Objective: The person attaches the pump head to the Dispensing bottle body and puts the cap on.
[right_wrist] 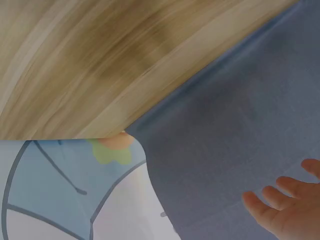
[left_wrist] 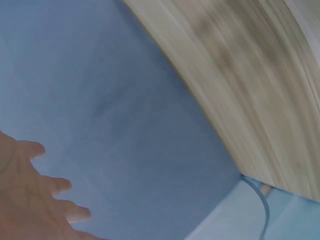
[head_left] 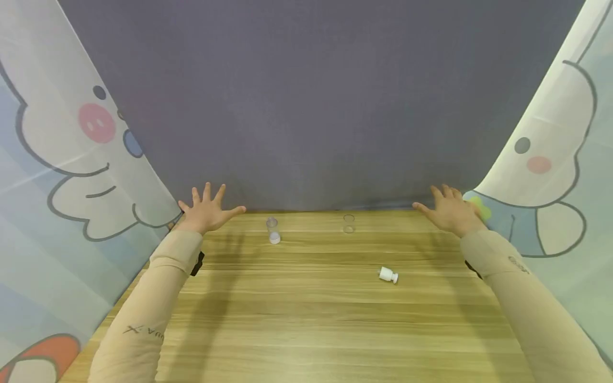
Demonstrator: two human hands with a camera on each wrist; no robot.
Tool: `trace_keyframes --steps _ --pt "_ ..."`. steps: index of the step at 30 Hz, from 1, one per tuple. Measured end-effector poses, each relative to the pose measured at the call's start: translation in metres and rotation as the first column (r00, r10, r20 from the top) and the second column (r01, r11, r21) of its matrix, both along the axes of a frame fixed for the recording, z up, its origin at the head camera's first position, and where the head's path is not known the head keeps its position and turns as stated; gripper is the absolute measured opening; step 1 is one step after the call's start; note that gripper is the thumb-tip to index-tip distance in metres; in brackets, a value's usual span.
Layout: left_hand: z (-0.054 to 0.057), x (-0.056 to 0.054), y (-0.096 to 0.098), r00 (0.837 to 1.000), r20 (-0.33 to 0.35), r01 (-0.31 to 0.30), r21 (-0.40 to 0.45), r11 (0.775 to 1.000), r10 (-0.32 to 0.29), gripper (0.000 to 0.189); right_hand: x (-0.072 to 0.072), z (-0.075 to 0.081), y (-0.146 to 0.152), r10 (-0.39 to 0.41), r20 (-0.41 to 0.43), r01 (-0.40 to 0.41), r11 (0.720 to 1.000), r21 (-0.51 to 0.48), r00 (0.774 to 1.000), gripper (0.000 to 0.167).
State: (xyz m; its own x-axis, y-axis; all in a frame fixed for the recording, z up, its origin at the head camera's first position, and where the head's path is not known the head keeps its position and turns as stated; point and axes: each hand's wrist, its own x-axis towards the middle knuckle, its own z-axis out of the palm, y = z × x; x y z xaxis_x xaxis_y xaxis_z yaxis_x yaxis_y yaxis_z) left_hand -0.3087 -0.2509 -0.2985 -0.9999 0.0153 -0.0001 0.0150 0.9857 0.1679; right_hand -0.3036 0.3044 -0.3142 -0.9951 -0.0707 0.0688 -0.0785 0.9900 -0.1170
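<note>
Beige sleeves [head_left: 136,319] stretch along the wooden surface [head_left: 306,330], flanking a small white bottle-like piece [head_left: 387,274] that lies on its side, right of centre. Beyond it, toward the back edge, sit a clear tube with a white end [head_left: 273,230] and a faint see-through cylinder [head_left: 348,224]. Before the grey cloth [head_left: 306,106], my left hand [head_left: 205,214] and right hand [head_left: 451,213] hold nothing, fingers [head_left: 207,192] apart. A careless sweep could knock the barely visible cylinder off the back; a nudge could roll the white piece.
</note>
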Motion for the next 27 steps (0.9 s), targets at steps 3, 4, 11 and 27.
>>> trace_keyframes --steps 3,4,11,27 --pt "0.0 0.011 0.0 0.999 -0.032 0.029 0.011 1.0 -0.028 0.1 0.004 -0.002 -0.002 0.031 -0.001 -0.031 0.999 -0.021 1.0 0.101" --pt "0.0 0.014 0.001 0.998 -0.044 0.043 0.021 0.999 -0.042 0.099 0.006 -0.002 -0.003 0.045 -0.01 -0.045 0.998 -0.033 0.999 0.1" --pt "-0.002 0.033 0.009 0.976 -0.174 0.156 0.122 0.98 -0.134 0.091 0.022 -0.006 -0.004 0.082 -0.082 -0.088 0.993 -0.08 0.993 0.086" --pt "-0.031 0.072 0.026 0.901 -0.394 0.311 0.298 0.903 -0.181 0.041 0.05 -0.029 -0.008 0.14 -0.133 -0.168 0.957 -0.235 0.981 0.06"
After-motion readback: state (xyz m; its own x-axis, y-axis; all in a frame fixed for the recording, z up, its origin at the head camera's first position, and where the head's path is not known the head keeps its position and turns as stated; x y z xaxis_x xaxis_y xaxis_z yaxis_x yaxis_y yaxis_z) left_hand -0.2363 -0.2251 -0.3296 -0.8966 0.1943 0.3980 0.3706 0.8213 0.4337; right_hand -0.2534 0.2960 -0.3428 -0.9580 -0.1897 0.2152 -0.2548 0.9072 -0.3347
